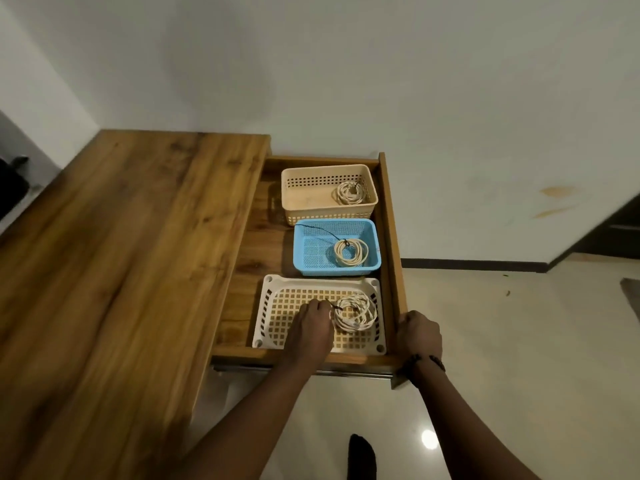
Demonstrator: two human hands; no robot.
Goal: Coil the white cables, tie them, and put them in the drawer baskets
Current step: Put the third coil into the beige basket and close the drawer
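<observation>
An open wooden drawer (390, 216) holds three baskets in a row. The near white basket (273, 292) contains a coiled white cable (356, 311). My left hand (310, 329) reaches into this basket and pinches the dark tie at the coil's left side. The middle blue basket (311, 237) holds a second tied coil (351, 252) with a dark tie end trailing left. The far beige basket (304, 181) holds a third coil (350, 192). My right hand (417, 336) grips the drawer's front right corner.
A wooden desk top (131, 254) lies to the left of the drawer. A white wall stands behind, and a glossy tiled floor (519, 341) is at the right. A dark foot (362, 457) shows at the bottom.
</observation>
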